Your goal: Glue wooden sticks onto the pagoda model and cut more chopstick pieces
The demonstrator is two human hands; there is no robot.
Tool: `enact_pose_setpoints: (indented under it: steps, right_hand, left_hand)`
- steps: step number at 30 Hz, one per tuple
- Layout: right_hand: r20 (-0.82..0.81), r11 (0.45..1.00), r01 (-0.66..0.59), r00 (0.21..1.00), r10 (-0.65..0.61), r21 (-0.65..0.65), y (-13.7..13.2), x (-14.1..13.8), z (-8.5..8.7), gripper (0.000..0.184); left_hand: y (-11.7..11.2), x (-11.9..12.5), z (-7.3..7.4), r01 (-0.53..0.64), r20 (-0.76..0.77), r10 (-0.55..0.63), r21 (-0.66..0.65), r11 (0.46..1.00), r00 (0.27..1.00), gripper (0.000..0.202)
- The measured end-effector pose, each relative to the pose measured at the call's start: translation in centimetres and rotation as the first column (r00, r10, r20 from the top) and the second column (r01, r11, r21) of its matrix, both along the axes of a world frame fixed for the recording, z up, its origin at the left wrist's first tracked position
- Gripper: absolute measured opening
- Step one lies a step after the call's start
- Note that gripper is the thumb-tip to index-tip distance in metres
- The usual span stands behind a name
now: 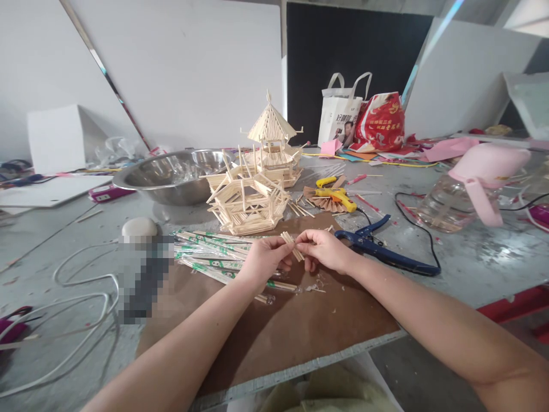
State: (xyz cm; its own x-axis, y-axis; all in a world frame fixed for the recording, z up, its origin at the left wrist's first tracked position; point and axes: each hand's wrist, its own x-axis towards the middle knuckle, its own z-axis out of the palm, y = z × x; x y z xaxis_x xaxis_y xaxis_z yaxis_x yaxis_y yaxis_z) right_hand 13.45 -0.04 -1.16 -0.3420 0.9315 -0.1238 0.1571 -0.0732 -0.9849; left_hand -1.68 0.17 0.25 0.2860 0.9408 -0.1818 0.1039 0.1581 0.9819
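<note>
My left hand (pixel 262 260) and my right hand (pixel 325 249) meet over a brown board (pixel 274 332), and together they pinch a small bundle of short wooden sticks (pixel 292 245). Under my left hand lies a pile of wrapped chopsticks (pixel 206 254) in green-printed sleeves. Just beyond the hands stands an unfinished hexagonal stick frame (pixel 246 200), and behind it a finished stick pagoda (pixel 274 143) with a pointed roof.
Blue-handled cutters (pixel 377 246) lie right of my right hand. A yellow glue gun (pixel 337 194) with a black cord, a steel bowl (pixel 171 174), a clear bottle with a pink cap (pixel 467 189), bags (pixel 364 117) and white cable (pixel 72 297) surround the board.
</note>
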Motion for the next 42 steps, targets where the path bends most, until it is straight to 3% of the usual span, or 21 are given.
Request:
enact_pose_setpoints:
  steps: [4, 7, 10, 13, 16, 22, 42]
  right_hand:
    - [0.049, 0.998, 0.027, 0.998, -0.029, 0.05, 0.0, 0.1, 0.0, 0.01]
    - [0.169, 0.979, 0.027, 0.984, -0.062, 0.203, 0.2, 0.4, -0.1, 0.01]
    - [0.304, 0.922, -0.007, 0.945, -0.12, 0.386, 0.2, 0.6, 0.0, 0.009]
    - [0.38, 0.885, -0.048, 0.913, -0.149, 0.462, 0.1, 0.7, 0.1, 0.011]
    - [0.413, 0.871, -0.081, 0.899, -0.146, 0.484, 0.0, 0.7, 0.2, 0.011]
    - [0.422, 0.864, -0.109, 0.898, -0.126, 0.491, 0.0, 0.8, 0.1, 0.011]
    - [0.453, 0.861, -0.16, 0.887, -0.09, 0.484, 0.2, 1.4, 0.1, 0.008]
  left_hand:
    - [-0.1, 0.1, 0.1, -0.002, -0.079, 0.007, 0.068, 0.998, 0.997, 0.025]
    - [-0.2, 0.0, 0.0, 0.044, -0.203, -0.01, 0.165, 0.985, 0.979, 0.024]
    - [-0.2, -0.2, -0.1, 0.114, -0.384, 0.013, 0.306, 0.945, 0.923, 0.024]
    - [-0.4, -0.3, 0.0, 0.179, -0.527, 0.088, 0.435, 0.882, 0.846, 0.022]
    - [-0.6, -0.2, 0.3, 0.22, -0.592, 0.124, 0.475, 0.852, 0.796, 0.021]
    - [-0.7, -0.1, 0.3, 0.248, -0.642, 0.145, 0.481, 0.841, 0.753, 0.02]
    - [-0.3, 0.0, -0.2, 0.32, -0.671, 0.123, 0.496, 0.807, 0.731, 0.021]
